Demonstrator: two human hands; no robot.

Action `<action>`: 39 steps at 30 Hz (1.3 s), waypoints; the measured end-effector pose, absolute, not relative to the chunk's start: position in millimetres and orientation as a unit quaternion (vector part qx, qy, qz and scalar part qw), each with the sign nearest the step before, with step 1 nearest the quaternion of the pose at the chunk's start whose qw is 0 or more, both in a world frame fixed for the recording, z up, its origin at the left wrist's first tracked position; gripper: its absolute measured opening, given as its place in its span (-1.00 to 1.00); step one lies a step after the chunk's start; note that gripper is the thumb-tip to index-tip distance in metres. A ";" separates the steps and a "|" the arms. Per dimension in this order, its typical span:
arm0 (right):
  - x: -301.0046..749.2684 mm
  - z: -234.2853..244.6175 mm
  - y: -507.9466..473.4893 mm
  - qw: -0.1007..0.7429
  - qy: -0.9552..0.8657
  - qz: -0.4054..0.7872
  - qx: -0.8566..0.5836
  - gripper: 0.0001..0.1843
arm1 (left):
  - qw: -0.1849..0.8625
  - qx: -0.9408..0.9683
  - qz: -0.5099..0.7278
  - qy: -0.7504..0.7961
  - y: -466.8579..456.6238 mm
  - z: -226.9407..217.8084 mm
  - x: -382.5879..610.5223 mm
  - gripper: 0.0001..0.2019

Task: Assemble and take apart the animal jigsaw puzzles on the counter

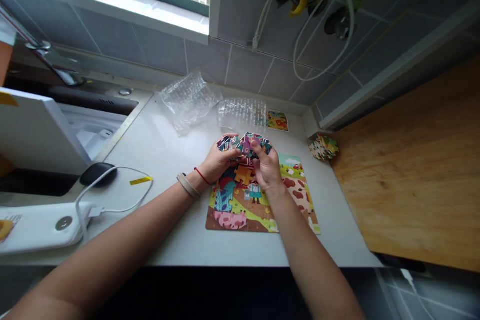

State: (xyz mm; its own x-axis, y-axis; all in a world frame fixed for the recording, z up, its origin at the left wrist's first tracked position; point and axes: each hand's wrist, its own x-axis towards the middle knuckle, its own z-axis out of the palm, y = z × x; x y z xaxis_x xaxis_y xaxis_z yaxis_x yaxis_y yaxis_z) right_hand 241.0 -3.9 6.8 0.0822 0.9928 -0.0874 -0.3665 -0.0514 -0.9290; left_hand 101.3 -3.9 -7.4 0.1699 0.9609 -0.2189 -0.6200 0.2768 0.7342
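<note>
Left hand [224, 161] and right hand [265, 169] clench jigsaw pieces [245, 144] in a shared grip (just above the farm puzzle [232, 205]).

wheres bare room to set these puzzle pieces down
Bare white countertop lies between the plastic wrap and the left hand, and in a strip between the jigsaw puzzle and the wooden board. Crowded around the right hand and left hand, over the puzzle.
</note>
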 end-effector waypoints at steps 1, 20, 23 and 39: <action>240.6 7.3 -4.3 0.589 -0.352 0.584 -0.433 -0.45 | 0.716 0.261 0.546 0.348 -4.7 -6.3 101.6 -0.43; 238.7 -13.9 -11.3 0.538 -0.686 0.165 -0.461 -0.52 | 0.721 0.251 0.552 0.335 -9.7 -7.8 109.6 -0.43; 237.2 -16.8 -11.9 0.516 -0.711 0.177 -0.443 -0.43 | 0.734 0.205 0.559 0.327 -10.3 1.2 106.0 -0.44; 243.4 -5.0 -10.8 0.555 -0.630 0.216 -0.497 0.00 | 0.772 0.279 0.520 0.236 -11.0 14.8 96.3 -0.42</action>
State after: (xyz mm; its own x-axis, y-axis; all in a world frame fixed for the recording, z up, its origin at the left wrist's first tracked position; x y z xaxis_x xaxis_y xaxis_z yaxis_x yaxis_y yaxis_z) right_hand 243.4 -10.8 -5.0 0.1114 0.8674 0.4849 0.3866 0.4117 -0.8253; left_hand 96.3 -11.0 14.8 0.3488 0.9343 -0.0738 -0.6708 0.3039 0.6765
